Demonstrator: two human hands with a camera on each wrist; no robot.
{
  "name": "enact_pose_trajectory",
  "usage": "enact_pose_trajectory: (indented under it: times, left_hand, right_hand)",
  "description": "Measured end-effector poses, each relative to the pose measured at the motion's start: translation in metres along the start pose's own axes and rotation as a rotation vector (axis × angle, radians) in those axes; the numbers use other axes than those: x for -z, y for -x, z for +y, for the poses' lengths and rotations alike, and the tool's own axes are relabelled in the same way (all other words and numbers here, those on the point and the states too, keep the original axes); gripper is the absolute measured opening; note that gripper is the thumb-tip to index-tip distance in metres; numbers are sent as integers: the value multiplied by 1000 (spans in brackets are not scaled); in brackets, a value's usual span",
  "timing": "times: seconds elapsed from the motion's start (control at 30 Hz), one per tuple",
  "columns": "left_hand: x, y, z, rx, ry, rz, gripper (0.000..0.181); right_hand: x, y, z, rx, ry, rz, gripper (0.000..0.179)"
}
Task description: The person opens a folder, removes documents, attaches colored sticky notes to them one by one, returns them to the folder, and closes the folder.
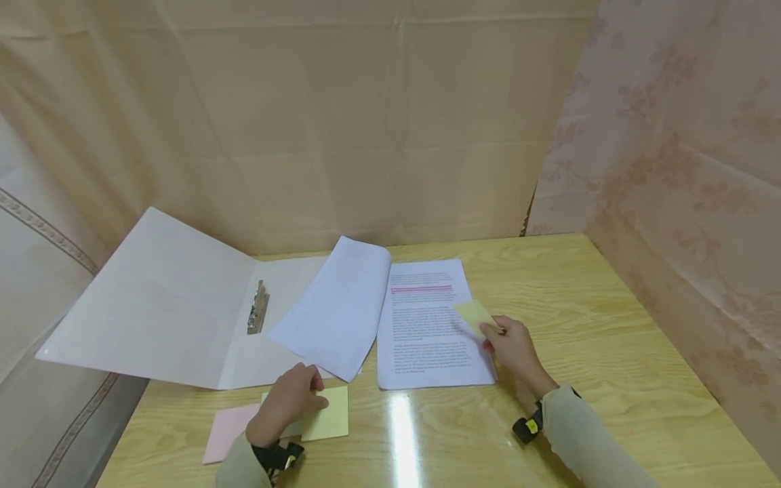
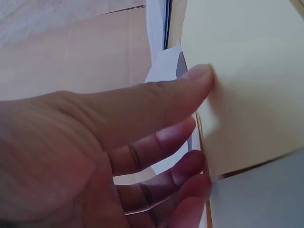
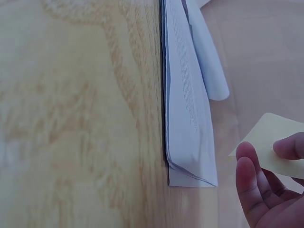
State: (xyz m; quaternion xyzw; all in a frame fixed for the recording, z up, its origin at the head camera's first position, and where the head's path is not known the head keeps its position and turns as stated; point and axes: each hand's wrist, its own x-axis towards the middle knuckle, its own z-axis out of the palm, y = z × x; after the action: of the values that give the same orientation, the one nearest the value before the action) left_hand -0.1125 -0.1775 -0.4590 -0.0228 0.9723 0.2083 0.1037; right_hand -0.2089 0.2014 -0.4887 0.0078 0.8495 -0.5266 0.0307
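My right hand [image 1: 514,347] pinches a pale yellow sticky note [image 1: 474,316] between thumb and fingers, above the right side of a printed page [image 1: 427,332]. One line on that page carries a pink highlight. In the right wrist view the sticky note [image 3: 278,142] is lifted clear of the paper. My left hand [image 1: 289,400] is at a yellow sticky note pad [image 1: 329,417] on the table. The left wrist view shows its thumb lying on the pad [image 2: 256,104], with the other fingers loosely bent along the pad's edge. A pale pad [image 1: 293,429] lies partly under it.
A white folder [image 1: 165,298] lies open at left, its metal clip [image 1: 258,308] showing. Turned-over sheets [image 1: 342,305] lean from the page stack onto the folder. A pink sticky pad [image 1: 227,430] is partly hidden by the left arm. Curtains [image 1: 366,122] hang behind the wooden table [image 1: 598,325].
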Motion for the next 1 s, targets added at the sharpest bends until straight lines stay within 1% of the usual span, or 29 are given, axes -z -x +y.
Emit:
enact_pose_trajectory:
  times: [0.07,0.23,0.33,0.43,0.6,1.0]
  left_hand:
    - [-1,0,-1,-7,1,21,23]
    - [-3,-2,0,-51,17,91,19]
    - [-3,-5,2,-53,44,101,17]
    - [-3,-8,5,-44,72,99,16]
    - [-6,-12,10,-28,112,73,17]
    - [-11,-15,24,-57,149,42,16]
  right_hand:
    - [0,1,0,1,-5,1,24]
    - [0,1,0,1,-20,8,26]
    - [-1,1,0,7,-30,7,26]
    - [-2,1,-2,18,-45,5,27]
    - [-4,2,-3,43,-61,-10,32]
    - [-4,0,1,39,-56,-12,33]
